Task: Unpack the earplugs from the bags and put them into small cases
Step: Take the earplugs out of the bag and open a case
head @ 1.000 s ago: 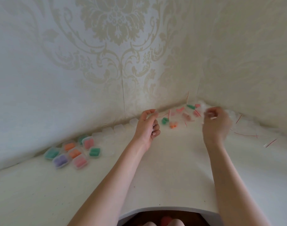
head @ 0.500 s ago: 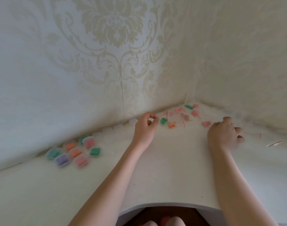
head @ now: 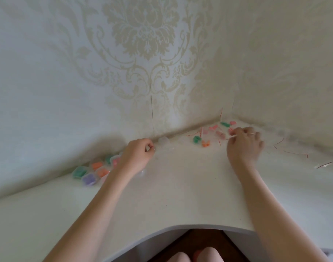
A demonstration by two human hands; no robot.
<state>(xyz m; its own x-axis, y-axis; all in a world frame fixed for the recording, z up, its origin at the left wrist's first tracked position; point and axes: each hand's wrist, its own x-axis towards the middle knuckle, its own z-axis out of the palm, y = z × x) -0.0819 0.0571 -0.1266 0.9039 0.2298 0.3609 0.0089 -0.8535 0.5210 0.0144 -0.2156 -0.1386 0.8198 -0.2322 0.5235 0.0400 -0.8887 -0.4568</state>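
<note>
**Two hands at work on a white corner desk, much of it blurred**

Motion blur smears the right hand [head: 244, 143], so what its fingertips touch is hard to read; thumb and forefinger seem pinched on a thin clear bag edge with a red strip, but I cannot tell for certain. The left hand [head: 138, 155] is curled over, fingers closed round something small and clear, possibly an empty case; its shape is mostly hidden inside the fist. The left forearm covers part of the cluster of filled cases [head: 92, 172], small rounded translucent plastic boxes showing green, orange, purple and pink through their lids. A few clear empty cases [head: 163, 140] near the wall almost vanish against the glossy white desk [head: 180, 195].

Bagged earplugs [head: 205, 141] lie in the far corner between the hands: soft-looking green, orange and pink pieces in clear wrap. Thin red tear strips [head: 296, 152] are scattered to the right. Pale damask wallpaper [head: 143, 44] covers both walls. Knees are cut off at the bottom edge.
</note>
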